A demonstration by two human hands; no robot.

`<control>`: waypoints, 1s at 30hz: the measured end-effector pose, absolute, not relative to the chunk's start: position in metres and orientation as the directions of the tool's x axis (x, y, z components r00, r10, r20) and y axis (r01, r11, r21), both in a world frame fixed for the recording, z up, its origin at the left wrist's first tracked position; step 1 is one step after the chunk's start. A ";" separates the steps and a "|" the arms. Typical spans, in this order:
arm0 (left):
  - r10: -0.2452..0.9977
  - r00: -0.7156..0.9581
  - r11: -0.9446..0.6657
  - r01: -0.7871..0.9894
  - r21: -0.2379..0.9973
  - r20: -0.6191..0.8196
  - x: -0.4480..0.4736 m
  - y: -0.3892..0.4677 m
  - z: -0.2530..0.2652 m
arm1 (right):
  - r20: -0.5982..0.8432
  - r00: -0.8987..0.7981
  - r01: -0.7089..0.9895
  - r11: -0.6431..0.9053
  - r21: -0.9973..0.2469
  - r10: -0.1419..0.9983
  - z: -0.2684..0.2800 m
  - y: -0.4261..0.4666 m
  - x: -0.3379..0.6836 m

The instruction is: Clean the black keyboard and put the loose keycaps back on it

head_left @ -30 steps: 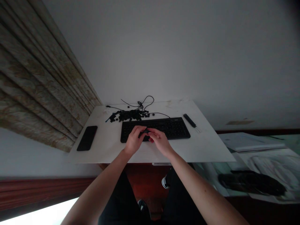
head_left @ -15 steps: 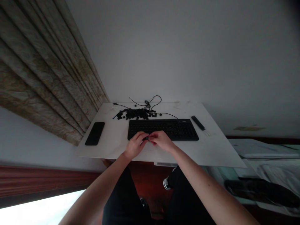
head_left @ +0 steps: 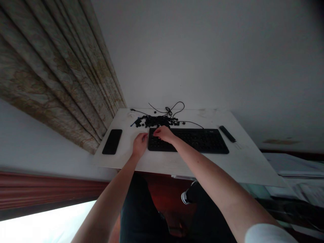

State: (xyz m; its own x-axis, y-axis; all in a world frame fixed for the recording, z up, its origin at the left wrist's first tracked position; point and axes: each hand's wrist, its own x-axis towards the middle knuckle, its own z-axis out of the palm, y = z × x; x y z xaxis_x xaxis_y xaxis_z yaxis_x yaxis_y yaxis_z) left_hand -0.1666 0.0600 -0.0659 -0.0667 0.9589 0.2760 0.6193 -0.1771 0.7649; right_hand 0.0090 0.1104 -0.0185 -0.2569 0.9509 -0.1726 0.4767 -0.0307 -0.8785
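Note:
A black keyboard (head_left: 202, 141) lies across the white table, many of its keys hard to make out in the dim light. Over its upper left part is my right hand (head_left: 164, 133), fingertips pinched close above the keys; whatever they hold is too small to name. Just off the keyboard's left edge, my left hand (head_left: 140, 144) rests with curled fingers and thumb together, and its contents cannot be made out. Behind the keyboard lies a heap of loose black keycaps (head_left: 155, 120), with a few scattered around it.
A black phone (head_left: 112, 141) lies at the table's left side. Right of the keyboard is a dark, narrow object (head_left: 227, 134). A black cable (head_left: 180, 105) loops behind the keycaps. A patterned curtain (head_left: 76, 67) hangs at the left, and a wall stands behind the table.
My hands were together at the keyboard's front edge. They have parted: the right moved up over the keyboard's upper left, the left drew away to its left edge. The view has shifted a little.

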 end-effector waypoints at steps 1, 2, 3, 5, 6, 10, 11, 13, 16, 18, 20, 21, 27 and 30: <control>0.961 -0.055 -0.179 0.626 0.759 0.271 -0.167 0.060 -0.065 | -0.170 -0.273 0.502 -0.010 -0.865 0.947 -0.017 0.115 0.006; 0.962 -0.045 -0.181 0.632 0.754 0.269 -0.167 0.060 -0.065 | -0.172 -0.290 0.522 0.005 -0.853 0.941 -0.016 0.119 0.004; 0.963 -0.037 -0.184 0.638 0.748 0.268 -0.167 0.060 -0.065 | -0.181 -0.309 0.539 0.015 -0.842 0.934 -0.015 0.122 0.003; 0.963 -0.026 -0.188 0.652 0.734 0.269 -0.167 0.060 -0.065 | -0.214 -0.343 0.571 0.022 -0.821 0.915 -0.013 0.128 0.002; 0.963 -0.022 -0.188 0.662 0.726 0.269 -0.167 0.061 -0.065 | -0.240 -0.357 0.589 0.018 -0.808 0.903 -0.012 0.130 0.001; 0.970 -0.020 -0.163 0.686 0.709 0.243 -0.165 0.062 -0.065 | -0.370 -0.375 0.638 -0.053 -0.768 0.850 -0.008 0.139 0.000; 0.972 -0.026 -0.152 0.685 0.712 0.233 -0.165 0.062 -0.065 | -0.397 -0.375 0.645 -0.073 -0.761 0.838 -0.007 0.140 0.000; 0.976 -0.040 -0.132 0.681 0.720 0.216 -0.164 0.062 -0.064 | -0.435 -0.369 0.656 -0.102 -0.748 0.821 -0.006 0.142 -0.002; 0.979 -0.055 -0.106 0.687 0.719 0.197 -0.163 0.063 -0.063 | -0.462 -0.364 0.673 -0.114 -0.731 0.809 -0.005 0.144 -0.004; 0.980 -0.074 -0.083 0.690 0.719 0.184 -0.162 0.064 -0.063 | -0.474 -0.359 0.687 -0.116 -0.717 0.804 -0.003 0.144 -0.006; 0.981 -0.099 -0.053 0.687 0.724 0.166 -0.162 0.065 -0.063 | -0.483 -0.351 0.698 -0.120 -0.706 0.802 -0.001 0.144 -0.007; 0.982 -0.112 -0.036 0.683 0.729 0.153 -0.161 0.066 -0.063 | -0.488 -0.346 0.701 -0.125 -0.702 0.801 0.000 0.144 -0.007; 0.974 -0.216 0.103 0.676 0.730 0.062 -0.157 0.072 -0.060 | -0.541 -0.340 0.701 -0.177 -0.691 0.769 0.010 0.142 -0.010; 0.966 -0.254 0.151 0.697 0.701 0.045 -0.155 0.073 -0.056 | -0.571 -0.329 0.724 -0.188 -0.664 0.752 0.015 0.142 -0.012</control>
State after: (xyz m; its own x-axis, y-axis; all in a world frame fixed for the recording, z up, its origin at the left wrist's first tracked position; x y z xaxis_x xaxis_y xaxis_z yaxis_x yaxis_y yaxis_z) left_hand -0.1548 0.0729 -0.0562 -0.2541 0.9661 0.0452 0.6969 0.1505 0.7012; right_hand -0.0116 0.1420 0.0152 -0.3291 0.7518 -0.5714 0.7235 -0.1881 -0.6642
